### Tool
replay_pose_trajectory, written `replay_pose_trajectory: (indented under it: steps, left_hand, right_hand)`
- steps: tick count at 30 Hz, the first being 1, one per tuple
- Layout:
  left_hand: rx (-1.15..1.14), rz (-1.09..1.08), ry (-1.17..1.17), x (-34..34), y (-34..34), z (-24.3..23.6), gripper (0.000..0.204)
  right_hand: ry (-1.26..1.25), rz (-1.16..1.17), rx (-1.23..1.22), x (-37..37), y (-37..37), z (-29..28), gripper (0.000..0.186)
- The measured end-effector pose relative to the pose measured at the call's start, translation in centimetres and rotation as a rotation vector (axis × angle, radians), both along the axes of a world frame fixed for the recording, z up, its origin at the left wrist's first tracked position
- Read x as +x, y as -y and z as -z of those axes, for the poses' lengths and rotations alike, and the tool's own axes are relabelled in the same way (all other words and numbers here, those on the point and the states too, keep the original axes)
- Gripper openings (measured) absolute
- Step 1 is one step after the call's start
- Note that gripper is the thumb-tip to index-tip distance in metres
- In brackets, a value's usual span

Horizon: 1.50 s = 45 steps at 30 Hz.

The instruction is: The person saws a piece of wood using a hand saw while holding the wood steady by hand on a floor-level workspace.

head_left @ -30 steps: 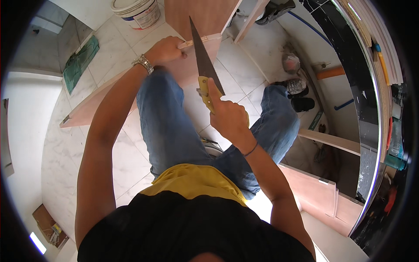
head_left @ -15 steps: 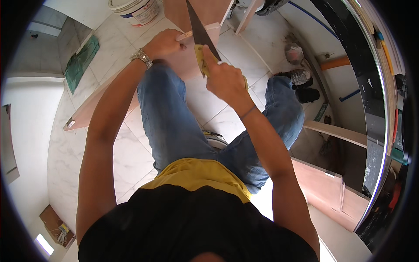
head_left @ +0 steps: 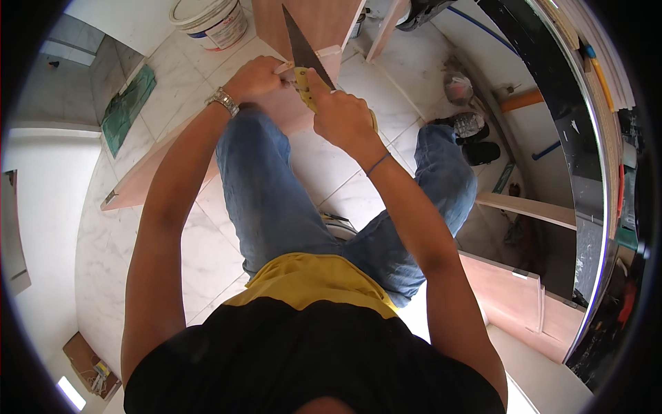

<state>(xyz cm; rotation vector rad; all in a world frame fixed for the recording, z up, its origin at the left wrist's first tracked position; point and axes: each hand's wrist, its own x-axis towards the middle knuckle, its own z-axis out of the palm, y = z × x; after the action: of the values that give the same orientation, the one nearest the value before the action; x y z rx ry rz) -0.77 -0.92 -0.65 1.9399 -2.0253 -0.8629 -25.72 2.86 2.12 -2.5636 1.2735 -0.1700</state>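
A handsaw with a yellow handle (head_left: pixel 303 88) is in my right hand (head_left: pixel 343 119), its fingers wrapped round the grip. The dark blade (head_left: pixel 301 47) points away from me and crosses a thin pale wooden strip (head_left: pixel 329 52). My left hand (head_left: pixel 255 77) is closed on the strip's left end, just left of the blade, with a metal-banded watch on its wrist. Beneath both hands lies a pinkish wooden panel (head_left: pixel 165 162), partly hidden by my left arm and leg. Whether the teeth are in the wood, I cannot tell.
A white bucket (head_left: pixel 209 21) stands at the far left, beside an upright wooden board (head_left: pixel 303 21). Green sheeting (head_left: pixel 129 110) lies on the tiled floor. To the right are dark shoes (head_left: pixel 480 153), a wooden crosspiece (head_left: pixel 527 209) and a tall dark-edged panel (head_left: pixel 562 90).
My right hand and the saw have shifted left and slightly away from me along the strip. My left hand keeps its hold, and the view has moved a little.
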Motion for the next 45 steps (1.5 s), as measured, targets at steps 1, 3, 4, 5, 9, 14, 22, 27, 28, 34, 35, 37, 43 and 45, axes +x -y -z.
replay_pose_trajectory:
  steps: [1,3,4,5,9,14,22,27,28,34,35,37,43,45]
  left_hand:
    - [-0.046,-0.022,0.024,1.1,-0.3,0.8,0.037]
    - [-0.09,-0.033,0.037,1.0,0.0,0.7,0.037]
    - [0.008,-0.022,0.068,-0.2,0.4,-0.2,0.042]
    - [0.102,-0.026,0.112,-0.4,0.3,-0.7,0.048]
    - [0.041,-0.009,0.139,0.0,0.0,-0.2,0.052]
    - [0.05,-0.005,0.164,-0.2,0.2,-0.2,0.054]
    - [-0.059,-0.014,0.1,-0.1,0.1,0.4,0.045]
    - [-0.104,0.023,0.051,0.1,0.1,0.6,0.036]
    - [-0.091,-0.004,0.04,-0.1,0.0,0.3,0.036]
    - [0.075,-0.042,0.119,-0.1,-0.1,-0.9,0.05]
    - [0.061,-0.038,0.132,-0.1,0.0,-0.7,0.049]
    - [0.015,-0.041,0.131,0.0,0.1,-0.3,0.049]
    - [-0.041,-0.006,0.025,0.0,-0.3,0.5,0.035]
    - [0.01,-0.017,-0.015,0.0,0.1,-0.1,0.035]
  right_hand:
    - [-0.028,-0.023,0.021,0.0,-1.2,-0.2,0.093]
    - [-0.052,-0.041,0.028,-1.4,-2.8,0.2,0.095]
    - [-0.063,-0.027,0.043,-2.7,-3.4,0.5,0.095]
    - [-0.088,-0.008,0.046,-3.4,-4.0,0.3,0.096]
    - [-0.124,-0.029,0.062,-7.7,-8.1,-2.0,0.094]
    - [-0.045,-0.031,0.062,-8.7,-9.2,-2.1,0.094]
    - [-0.025,-0.039,0.07,-7.6,-7.6,-2.0,0.094]
    - [0.032,-0.023,-0.003,-3.1,-1.5,0.3,0.097]
    - [0.098,-0.037,-0.036,-2.5,-0.8,0.6,0.096]
    - [-0.114,-0.04,0.085,-4.7,-4.8,-0.8,0.089]
    - [-0.113,-0.041,0.091,-6.2,-6.4,-1.5,0.089]
    - [-0.137,0.041,0.247,-8.7,-8.8,-2.4,0.1]
    - [0.065,-0.043,-0.004,-2.3,-0.1,0.6,0.092]
    - [0.051,-0.035,-0.011,-1.6,0.0,0.3,0.091]
